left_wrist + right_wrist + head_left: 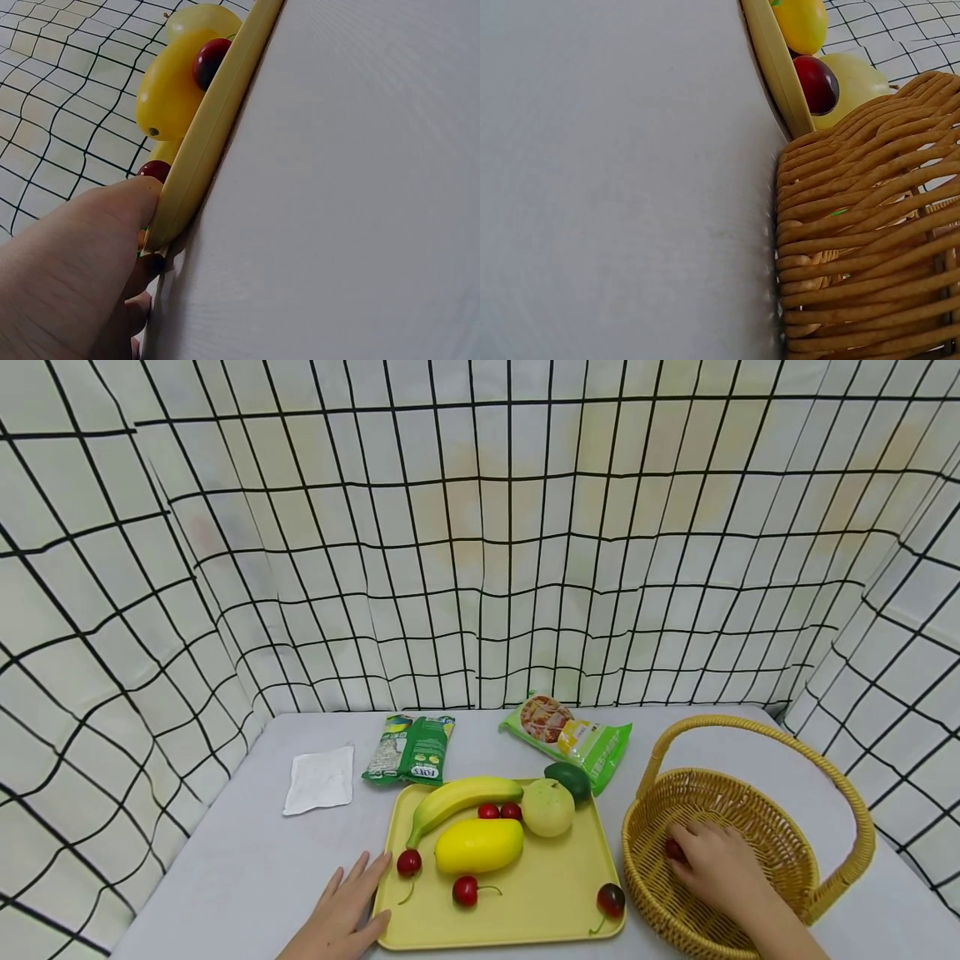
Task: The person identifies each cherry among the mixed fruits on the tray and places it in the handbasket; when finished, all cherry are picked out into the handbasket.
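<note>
Inside the wicker basket (637, 868), my right hand (716, 864) pinches a dark red cherry (674, 850); the basket's woven side hides that hand in the right wrist view. My left hand (345, 906) rests with fingers spread at the left edge of the yellow tray (555, 893), its thumb at the near left corner. On the tray lie a banana (461, 795), a yellow mango-like fruit (480, 846), a pale round pear-like fruit (548, 807) and a dark green fruit (570, 781). Several cherries lie around them, one cherry (611, 901) at the near right corner.
Behind the tray lie a green snack packet (427, 747) and a green food bag (577, 735). A white folded tissue (318, 780) is at the left. The basket's tall handle (757, 728) arches over its opening. A white cloth wall with black grid lines (480, 568) encloses the table.
</note>
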Available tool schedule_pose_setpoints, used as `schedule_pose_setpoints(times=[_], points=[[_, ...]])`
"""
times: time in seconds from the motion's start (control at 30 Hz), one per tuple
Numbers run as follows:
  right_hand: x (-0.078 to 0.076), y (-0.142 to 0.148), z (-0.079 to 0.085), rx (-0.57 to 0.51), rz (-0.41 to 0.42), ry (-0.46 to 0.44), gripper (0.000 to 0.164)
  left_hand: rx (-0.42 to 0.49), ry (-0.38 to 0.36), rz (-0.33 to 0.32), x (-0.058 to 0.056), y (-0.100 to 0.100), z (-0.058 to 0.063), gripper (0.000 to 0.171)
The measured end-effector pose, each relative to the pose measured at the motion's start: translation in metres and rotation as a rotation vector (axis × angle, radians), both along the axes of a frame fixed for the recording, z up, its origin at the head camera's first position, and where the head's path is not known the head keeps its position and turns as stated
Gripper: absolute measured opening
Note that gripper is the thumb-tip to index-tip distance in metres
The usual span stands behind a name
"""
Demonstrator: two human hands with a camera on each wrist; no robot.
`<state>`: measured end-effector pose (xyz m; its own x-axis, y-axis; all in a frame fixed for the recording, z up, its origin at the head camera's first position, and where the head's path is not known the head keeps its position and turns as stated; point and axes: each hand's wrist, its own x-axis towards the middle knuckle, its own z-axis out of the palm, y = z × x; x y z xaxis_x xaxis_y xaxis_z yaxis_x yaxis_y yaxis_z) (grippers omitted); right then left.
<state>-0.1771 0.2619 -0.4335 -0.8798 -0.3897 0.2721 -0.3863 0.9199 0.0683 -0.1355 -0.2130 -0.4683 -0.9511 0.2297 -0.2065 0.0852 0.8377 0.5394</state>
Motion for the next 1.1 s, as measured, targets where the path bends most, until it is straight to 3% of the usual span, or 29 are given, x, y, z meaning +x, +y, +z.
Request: schedule_pose_setpoints(times=[0.23,0.53,1.1], points=[[0.0004,0.0008,-0.0021,-0.023,0.018,-0.055,0.021,-0.009,0.003,0.002,0.0001,0.0002,-0.0013,0.073],[0.0002,-0.0006,-0.0003,-0.009,-0.023,-0.094,0.022,-0.007,0.004,-0.002,0.0005,0.0,-0.0014,0.073],[0.004,-0.0027,0.0078,-0.012,-0.009,0.024,0.026,-0.002,0.018,-0.01,0.0003,-0.0002,-0.0014,0.071]])
